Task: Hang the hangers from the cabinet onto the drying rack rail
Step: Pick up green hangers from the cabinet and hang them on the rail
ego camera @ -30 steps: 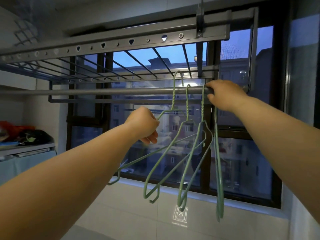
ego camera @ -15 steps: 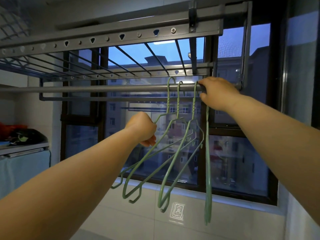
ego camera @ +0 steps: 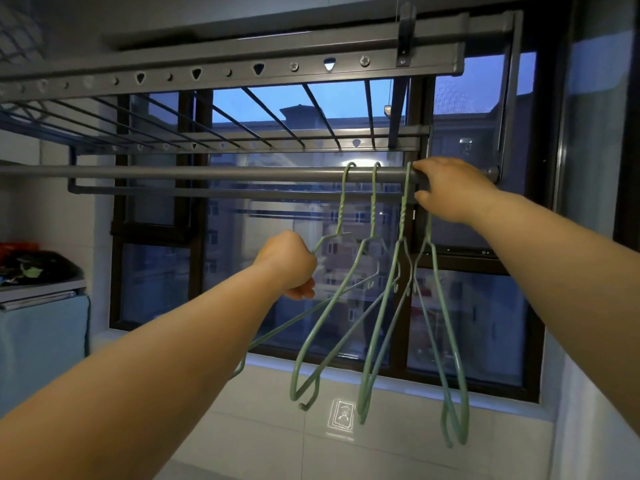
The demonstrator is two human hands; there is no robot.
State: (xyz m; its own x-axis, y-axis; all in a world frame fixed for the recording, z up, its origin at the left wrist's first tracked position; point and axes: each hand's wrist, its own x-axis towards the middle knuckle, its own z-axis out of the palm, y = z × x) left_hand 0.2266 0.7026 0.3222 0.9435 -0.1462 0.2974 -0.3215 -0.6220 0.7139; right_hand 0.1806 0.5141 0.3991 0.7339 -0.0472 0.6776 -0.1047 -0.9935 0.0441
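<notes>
- A dark-framed window [ego camera: 467, 323] fills the wall ahead of me, with dusk sky and apartment blocks beyond the glass.
- Overhead hangs a grey drying rack: a perforated bar [ego camera: 242, 69] with thin rods running back from it.
- At far left, a desk [ego camera: 41, 285] draped in blue cloth carries dark clutter.
- The round grey rail [ego camera: 207, 173] crosses in front of the window.
- Four green wire hangers [ego camera: 373, 209] hang near its right end, between my hands.
- My left hand [ego camera: 287, 265], below the rail, is clenched round the shoulder of the leftmost hanger [ego camera: 341, 209].
- My right hand [ego camera: 450, 188] grasps the rail, hiding the fourth hanger's hook.
</notes>
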